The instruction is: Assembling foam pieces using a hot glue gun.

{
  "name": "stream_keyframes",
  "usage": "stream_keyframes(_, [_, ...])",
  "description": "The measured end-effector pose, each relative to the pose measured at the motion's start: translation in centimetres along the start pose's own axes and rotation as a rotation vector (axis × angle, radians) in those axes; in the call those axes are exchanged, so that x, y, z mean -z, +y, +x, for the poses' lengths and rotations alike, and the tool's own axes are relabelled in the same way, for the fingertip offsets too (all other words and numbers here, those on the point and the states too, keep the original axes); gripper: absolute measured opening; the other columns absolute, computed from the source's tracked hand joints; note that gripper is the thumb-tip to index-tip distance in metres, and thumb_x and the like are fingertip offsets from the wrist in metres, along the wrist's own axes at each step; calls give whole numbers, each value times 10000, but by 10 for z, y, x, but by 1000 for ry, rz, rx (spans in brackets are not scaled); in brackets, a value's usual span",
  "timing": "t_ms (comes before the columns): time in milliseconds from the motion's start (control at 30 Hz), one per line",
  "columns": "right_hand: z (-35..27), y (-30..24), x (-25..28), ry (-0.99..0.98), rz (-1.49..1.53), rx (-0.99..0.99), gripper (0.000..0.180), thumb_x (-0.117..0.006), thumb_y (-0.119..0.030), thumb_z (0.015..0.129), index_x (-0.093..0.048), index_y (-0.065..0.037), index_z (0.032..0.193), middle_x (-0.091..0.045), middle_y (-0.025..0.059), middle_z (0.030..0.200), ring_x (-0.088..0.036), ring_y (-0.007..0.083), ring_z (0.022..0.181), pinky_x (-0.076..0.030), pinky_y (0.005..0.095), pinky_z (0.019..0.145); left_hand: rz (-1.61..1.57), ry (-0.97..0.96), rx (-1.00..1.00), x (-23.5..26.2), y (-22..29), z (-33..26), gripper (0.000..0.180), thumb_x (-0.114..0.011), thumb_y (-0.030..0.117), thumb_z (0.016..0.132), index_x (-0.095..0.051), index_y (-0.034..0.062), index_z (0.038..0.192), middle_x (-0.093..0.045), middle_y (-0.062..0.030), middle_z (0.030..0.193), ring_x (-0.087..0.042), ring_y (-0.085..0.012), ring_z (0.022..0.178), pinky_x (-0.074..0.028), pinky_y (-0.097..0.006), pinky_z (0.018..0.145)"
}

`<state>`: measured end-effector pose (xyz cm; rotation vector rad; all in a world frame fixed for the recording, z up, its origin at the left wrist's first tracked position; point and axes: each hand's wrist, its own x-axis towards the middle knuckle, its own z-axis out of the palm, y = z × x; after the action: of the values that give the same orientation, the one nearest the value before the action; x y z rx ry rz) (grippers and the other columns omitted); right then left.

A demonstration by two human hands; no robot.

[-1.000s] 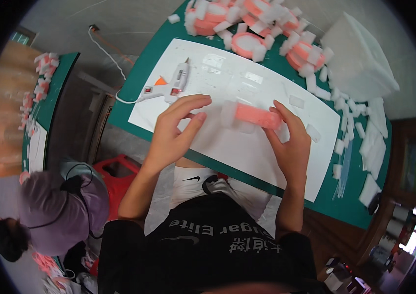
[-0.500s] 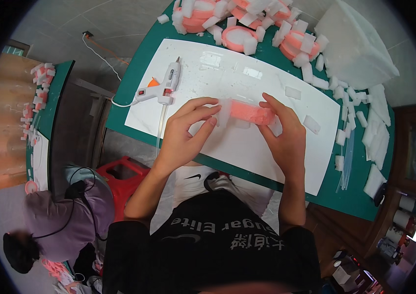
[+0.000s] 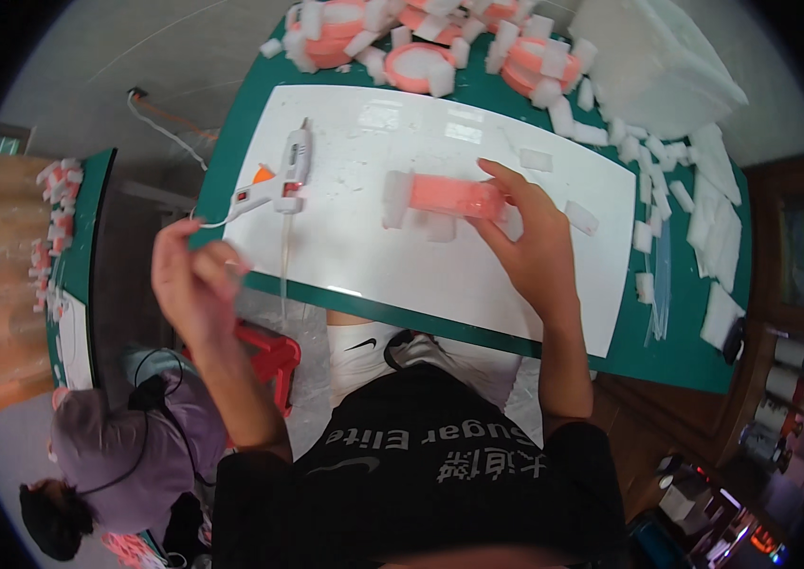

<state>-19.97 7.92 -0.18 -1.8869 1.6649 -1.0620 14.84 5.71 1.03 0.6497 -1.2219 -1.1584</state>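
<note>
My right hand point(image 3: 535, 237) grips the right end of a pink foam strip point(image 3: 449, 196) with white foam blocks stuck to its ends, holding it on the white board point(image 3: 374, 247). My left hand point(image 3: 195, 284) is lifted off the board, out past the table's left edge, with fingers pinched together; I cannot tell whether anything is in them. A white glue gun point(image 3: 283, 180) with an orange tip lies on the board's left part, closest to my left hand.
The board lies on a green table point(image 3: 686, 351). Finished pink and white foam rings point(image 3: 421, 66) pile up at the back. White foam pieces point(image 3: 705, 218) and a big foam block point(image 3: 653, 62) sit on the right. Another person point(image 3: 127, 455) crouches at lower left by a red stool point(image 3: 269, 356).
My left hand let go of the foam strip and pulled back left, off the board. The right hand keeps the strip, which has shifted slightly.
</note>
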Motion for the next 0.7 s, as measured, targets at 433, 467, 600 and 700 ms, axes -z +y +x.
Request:
stream_keyframes(433, [11,20,2,-4,154,-96,499,-766,-195,821,-602,-73,1277,-693,170,1011,-666,299,925,-517,361,845,169,-109,148,-22,-42,30,236,-509,169,1027,-568,-33,1135,-694,-168,919,-648,-201,801,-497,-328,776])
stream_keyframes(467, [12,25,-1,21,173,-105,487,-771,-202,821,-611,-65,1261,-701,164,996,-672,278,915,-521,350,838,226,-129,216,-34,-49,37,264,-556,158,998,-554,-22,1191,-684,-144,994,-639,-183,849,-491,-306,805])
stream_keyframes(600, [13,30,-6,44,266,-166,493,-784,-231,819,-616,-56,1248,-710,142,982,-673,235,898,-528,330,826,481,-327,359,-63,-77,43,446,-633,79,918,-497,32,1340,-600,-100,1269,-609,-149,1000,-485,-261,845])
stream_keyframes(700, [12,36,-4,45,303,-176,499,-788,-242,815,-615,-57,1245,-713,135,973,-672,224,891,-530,320,820,539,-407,330,-83,-79,47,562,-668,52,871,-464,82,1393,-513,-83,1386,-574,-158,1095,-487,-276,858])
